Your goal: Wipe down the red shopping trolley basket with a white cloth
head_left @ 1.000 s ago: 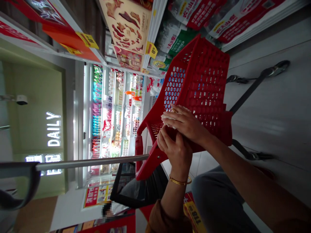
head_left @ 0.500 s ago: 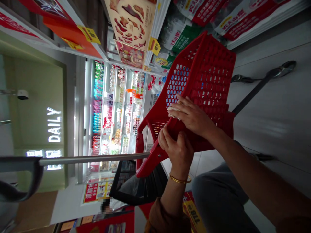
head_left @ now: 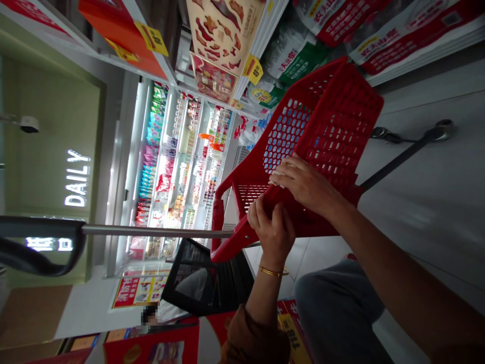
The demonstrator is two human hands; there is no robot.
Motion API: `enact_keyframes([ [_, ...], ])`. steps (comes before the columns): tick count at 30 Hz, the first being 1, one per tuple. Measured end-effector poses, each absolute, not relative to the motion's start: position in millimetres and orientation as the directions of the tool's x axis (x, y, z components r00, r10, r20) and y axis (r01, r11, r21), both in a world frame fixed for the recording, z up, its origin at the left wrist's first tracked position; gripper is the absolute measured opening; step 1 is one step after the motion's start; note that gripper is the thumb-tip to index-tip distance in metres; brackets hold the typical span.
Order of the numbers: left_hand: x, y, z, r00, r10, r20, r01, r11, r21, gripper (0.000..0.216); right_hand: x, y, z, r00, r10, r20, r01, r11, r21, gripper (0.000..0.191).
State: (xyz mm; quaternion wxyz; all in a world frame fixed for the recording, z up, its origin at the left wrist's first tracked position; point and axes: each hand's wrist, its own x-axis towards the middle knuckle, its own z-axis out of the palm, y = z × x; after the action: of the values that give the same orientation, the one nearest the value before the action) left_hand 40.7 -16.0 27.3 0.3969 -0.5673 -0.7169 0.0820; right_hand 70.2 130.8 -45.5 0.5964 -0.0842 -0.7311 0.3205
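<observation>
The picture is turned on its side, with the floor at the right. A red plastic mesh shopping basket on a wheeled trolley frame is tipped in front of me. My left hand, with a gold bangle on the wrist, is closed around the basket's rim near its lower corner. Just above it, my right hand lies on the basket's edge, its fingers pressed over a small pale wad that looks like a cloth. Most of the wad is hidden under the fingers.
Store shelves with boxed and bagged goods and yellow price tags stand close behind the basket. A lit chiller stands further off. The trolley's black handle bar lies over the grey tiled floor. My jeans-clad leg is at the bottom.
The view has swung a little. The basket has shifted up and to the right, and my right hand with the pale wad has slid along the basket's edge. My left hand keeps its grip.
</observation>
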Motion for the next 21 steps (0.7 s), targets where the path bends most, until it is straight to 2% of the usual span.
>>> enact_keyframes([
  [5, 39.7, -23.5, 27.2, -0.114, 0.856, 0.504, 0.761, 0.402, -0.509, 0.033, 66.2, 119.5, -47.4, -0.259, 0.521, 0.813, -0.295, 0.759, -0.58, 0.03],
  [9, 46.7, -16.8, 29.9, -0.174, 0.832, 0.527, 0.714, 0.475, -0.514, 0.045, 65.9, 116.2, -47.8, -0.268, 0.542, 0.797, -0.308, 0.735, -0.604, 0.029],
  [16, 52.5, 6.8, 23.5, -0.225, 0.863, 0.452, 0.724, 0.458, -0.516, 0.051, 64.8, 109.0, -57.3, -0.259, 0.57, 0.78, -0.273, 0.732, -0.625, 0.033],
  [21, 51.2, 9.8, 14.9, -0.245, 0.853, 0.46, 0.698, 0.485, -0.527, 0.054, 62.1, 103.5, -74.4, -0.22, 0.636, 0.74, -0.364, 0.65, -0.667, 0.044],
])
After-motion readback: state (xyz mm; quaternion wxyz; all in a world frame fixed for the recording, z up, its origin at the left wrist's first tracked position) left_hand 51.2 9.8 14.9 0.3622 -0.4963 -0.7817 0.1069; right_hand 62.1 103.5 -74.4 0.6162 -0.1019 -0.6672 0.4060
